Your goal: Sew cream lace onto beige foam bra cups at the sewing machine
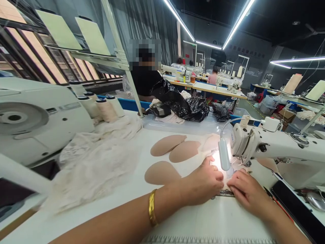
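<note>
A white sewing machine (274,139) stands on the right, with a small lit lamp (223,154) hanging by its needle area. My left hand (207,183), gold bracelet at the wrist, is closed with curled fingers on pale fabric (230,173) in front of the needle. My right hand (247,189) pinches the same fabric from the other side, fingertips close to my left. Much of the fabric is hidden by the hands, the lamp and glare. Three beige molded cups (162,173) lie flat on the table to the left of the lamp.
Sheer cream fabric (101,166) is heaped at left, near thread cones (106,109) and another white machine (38,118). A black phone (297,206) lies right of my right hand. Black plastic bags (188,105) and a seated person (143,79) are beyond the table.
</note>
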{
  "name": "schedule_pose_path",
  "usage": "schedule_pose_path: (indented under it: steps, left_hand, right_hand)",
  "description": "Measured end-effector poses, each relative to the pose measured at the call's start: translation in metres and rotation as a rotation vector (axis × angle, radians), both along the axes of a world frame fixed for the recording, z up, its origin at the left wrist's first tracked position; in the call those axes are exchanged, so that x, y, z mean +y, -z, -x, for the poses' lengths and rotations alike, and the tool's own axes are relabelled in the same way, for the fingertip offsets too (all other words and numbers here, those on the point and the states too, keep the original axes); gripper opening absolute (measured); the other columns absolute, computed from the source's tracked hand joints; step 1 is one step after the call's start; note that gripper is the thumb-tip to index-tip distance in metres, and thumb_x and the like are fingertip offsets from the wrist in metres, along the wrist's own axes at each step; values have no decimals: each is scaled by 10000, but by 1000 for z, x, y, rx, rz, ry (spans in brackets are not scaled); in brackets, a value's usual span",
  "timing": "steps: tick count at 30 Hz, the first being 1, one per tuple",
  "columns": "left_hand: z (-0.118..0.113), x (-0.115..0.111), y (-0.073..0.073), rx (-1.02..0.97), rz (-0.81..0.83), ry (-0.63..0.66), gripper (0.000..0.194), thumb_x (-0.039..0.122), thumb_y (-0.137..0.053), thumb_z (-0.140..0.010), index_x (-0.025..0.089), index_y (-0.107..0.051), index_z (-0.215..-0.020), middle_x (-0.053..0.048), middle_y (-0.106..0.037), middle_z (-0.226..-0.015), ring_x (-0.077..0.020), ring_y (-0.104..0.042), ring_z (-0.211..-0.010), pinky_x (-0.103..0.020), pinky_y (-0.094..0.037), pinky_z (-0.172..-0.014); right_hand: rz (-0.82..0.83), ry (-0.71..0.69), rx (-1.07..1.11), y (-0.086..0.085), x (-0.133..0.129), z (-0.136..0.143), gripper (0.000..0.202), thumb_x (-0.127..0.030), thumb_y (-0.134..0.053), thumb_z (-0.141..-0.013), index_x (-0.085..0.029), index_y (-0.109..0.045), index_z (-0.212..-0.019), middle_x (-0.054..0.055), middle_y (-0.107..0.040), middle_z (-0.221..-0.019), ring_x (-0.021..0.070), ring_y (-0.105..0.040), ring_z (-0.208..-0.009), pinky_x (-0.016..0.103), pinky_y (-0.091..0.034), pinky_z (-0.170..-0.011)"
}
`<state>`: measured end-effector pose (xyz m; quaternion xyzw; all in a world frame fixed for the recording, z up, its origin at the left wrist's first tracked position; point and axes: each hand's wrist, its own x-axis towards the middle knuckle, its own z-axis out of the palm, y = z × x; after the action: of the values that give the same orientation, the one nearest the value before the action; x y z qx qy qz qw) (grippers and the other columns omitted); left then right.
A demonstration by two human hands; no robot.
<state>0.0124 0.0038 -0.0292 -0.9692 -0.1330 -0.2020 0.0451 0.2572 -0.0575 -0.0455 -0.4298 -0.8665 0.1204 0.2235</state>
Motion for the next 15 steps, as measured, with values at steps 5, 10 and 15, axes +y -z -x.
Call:
schedule_pose_path:
  steps: [5,10,15]
  left_hand:
    - [-6,9,1,62,4,-65,236,77,-584,-839,168,-531,-628,28,-583,-691,-141,-411,-632,-461,-292,-923]
    - [-11,22,3,58,31,-108,183,84,-603,-856,168,-612,-694,-6,-649,-764,-188,-531,-758,-496,-290,-944]
    - [-12,28,-1,38,66,-125,217,128,-548,-948,181,-650,-764,-24,-683,-803,-211,-578,-802,-506,-306,-975]
  right_hand:
    - [-27,56,6,6,5,1,230,-136,-463,-1025,-258,-639,-1106,46,-618,-932,228,-581,-844,378,-484,-757]
    - [-51,131,-48,12,10,4,258,-149,-454,-1011,-256,-644,-1150,71,-633,-973,262,-591,-881,407,-517,-753]
    - [-69,192,-96,16,12,2,251,-168,-461,-1001,-256,-641,-1153,81,-663,-995,271,-617,-888,408,-535,-747]
